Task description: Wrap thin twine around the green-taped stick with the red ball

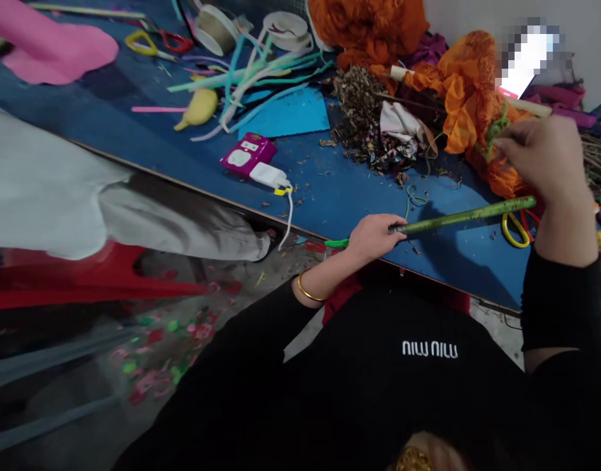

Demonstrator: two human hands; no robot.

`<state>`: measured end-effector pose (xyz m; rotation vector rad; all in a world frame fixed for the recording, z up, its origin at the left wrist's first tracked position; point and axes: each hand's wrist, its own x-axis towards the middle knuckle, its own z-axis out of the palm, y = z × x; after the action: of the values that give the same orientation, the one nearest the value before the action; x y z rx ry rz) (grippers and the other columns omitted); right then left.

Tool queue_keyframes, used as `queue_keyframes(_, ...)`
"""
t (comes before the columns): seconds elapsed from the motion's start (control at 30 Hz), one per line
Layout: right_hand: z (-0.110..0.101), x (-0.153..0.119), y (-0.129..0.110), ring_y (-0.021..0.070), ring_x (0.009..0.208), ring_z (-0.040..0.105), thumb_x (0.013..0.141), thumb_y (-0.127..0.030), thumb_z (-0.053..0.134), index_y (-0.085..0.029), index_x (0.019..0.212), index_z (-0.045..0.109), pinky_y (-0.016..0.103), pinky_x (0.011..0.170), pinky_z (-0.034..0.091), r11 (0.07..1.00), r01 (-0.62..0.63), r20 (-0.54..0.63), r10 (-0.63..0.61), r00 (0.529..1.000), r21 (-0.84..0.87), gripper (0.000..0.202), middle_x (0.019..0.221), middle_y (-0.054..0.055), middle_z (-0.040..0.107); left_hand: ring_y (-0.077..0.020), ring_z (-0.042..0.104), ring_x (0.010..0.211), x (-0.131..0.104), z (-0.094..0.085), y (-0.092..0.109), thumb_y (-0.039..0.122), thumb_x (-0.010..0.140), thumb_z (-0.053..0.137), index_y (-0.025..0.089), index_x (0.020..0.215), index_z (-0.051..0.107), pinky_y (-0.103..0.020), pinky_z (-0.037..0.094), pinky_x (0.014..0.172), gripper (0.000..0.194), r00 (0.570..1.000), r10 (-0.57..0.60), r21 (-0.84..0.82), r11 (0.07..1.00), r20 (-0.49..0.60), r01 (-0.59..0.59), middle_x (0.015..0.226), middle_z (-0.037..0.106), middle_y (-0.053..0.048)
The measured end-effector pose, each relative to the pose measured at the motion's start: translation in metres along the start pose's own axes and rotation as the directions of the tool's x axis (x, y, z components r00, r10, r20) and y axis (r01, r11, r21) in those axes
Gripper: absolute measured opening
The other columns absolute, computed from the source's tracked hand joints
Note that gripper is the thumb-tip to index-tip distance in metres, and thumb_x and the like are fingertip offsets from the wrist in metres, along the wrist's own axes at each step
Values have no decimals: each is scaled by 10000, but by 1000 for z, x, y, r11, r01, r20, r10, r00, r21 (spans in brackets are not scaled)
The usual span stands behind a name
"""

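Observation:
My left hand (376,237) is closed around the dark-tipped end of a green stick (467,216), which slants up to the right above the table edge. Past its far end, my right hand (546,157) is raised with thumb and fingers pinched together at a tangle of green yarn (497,131). Orange cloth (472,91) lies bunched just behind that yarn. A loose green thread (415,196) curls on the blue table (325,190) near my left hand. From behind my left wrist pokes a bright green strip (336,243).
Dried plant stuff (359,108) and pipe cleaners (251,78) crowd the back. A purple power adapter (249,156) trails a white cable. Yellow-handled scissors (515,229) lie beneath my right wrist. Another person's light sleeve (50,183) is at left, beside a red stool (124,275).

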<state>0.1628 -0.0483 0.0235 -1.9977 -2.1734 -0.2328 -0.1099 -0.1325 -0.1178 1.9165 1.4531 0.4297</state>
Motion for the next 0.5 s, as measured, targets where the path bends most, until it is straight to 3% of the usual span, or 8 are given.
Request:
queue_keyframes(0.07,11,-31,5,248,874,726,993,-288,678,-159,1037,823,397,827,538,989,-142,-102,145,984,37,199,845,96,771,-276,785,1065,2,-6,1,223,865,766,238,1069,859,-355,601,903,225,998,-45,-38,998,32,46,1129,852,-47)
queue_keyframes(0.13,25,-68,9,192,715,679,974,-298,677,-154,891,790,341,733,507,962,-95,-118,129,985,256,201,724,62,727,-264,789,1012,6,-13,1,239,838,783,242,1044,867,-353,609,867,223,998,-50,-82,995,44,54,1088,857,-48)
queue_keyframes(0.17,34,-86,9,168,649,653,983,-340,657,-164,846,774,316,681,494,891,11,10,-18,1000,454,252,676,45,706,-251,791,952,9,-17,1,237,822,792,237,1028,870,-351,610,838,220,998,-42,-105,993,47,47,1047,859,-53)
queue_keyframes(0.2,43,-103,6,164,643,659,984,-408,655,-178,865,781,310,673,514,761,63,172,-226,959,646,287,690,42,720,-234,785,868,11,-21,1,230,807,799,226,1010,872,-345,608,798,216,998,-33,-128,991,53,40,989,858,-58)
queue_keyframes(0.23,55,-116,0,181,718,702,963,-451,679,-191,916,792,324,724,559,649,61,269,-397,878,758,287,797,58,766,-213,768,773,14,-25,1,219,796,803,212,991,872,-336,600,749,207,998,-23,-152,988,65,33,923,852,-60)
queue_keyframes(0.27,67,-127,-9,210,854,743,947,-458,694,-202,973,797,354,826,593,580,55,270,-458,847,813,277,951,83,795,-190,735,674,17,-30,2,208,788,804,197,974,871,-324,583,692,198,997,-20,-176,984,79,34,849,838,-56)
queue_keyframes(0.37,110,-138,-49,301,1251,689,901,-401,719,-210,1238,744,468,1100,554,544,-2,166,-251,954,839,389,1325,150,721,-139,636,515,24,-44,10,182,773,803,179,927,870,-287,530,592,168,993,-8,-237,971,118,36,669,768,-20)
queue_keyframes(0.5,152,-127,-101,320,1243,657,855,-402,767,-201,1135,748,502,1162,499,461,-109,172,-98,980,881,346,1146,142,743,-117,571,474,27,-57,24,116,774,780,145,952,874,-263,491,545,204,988,-39,-292,953,152,83,550,681,-5)
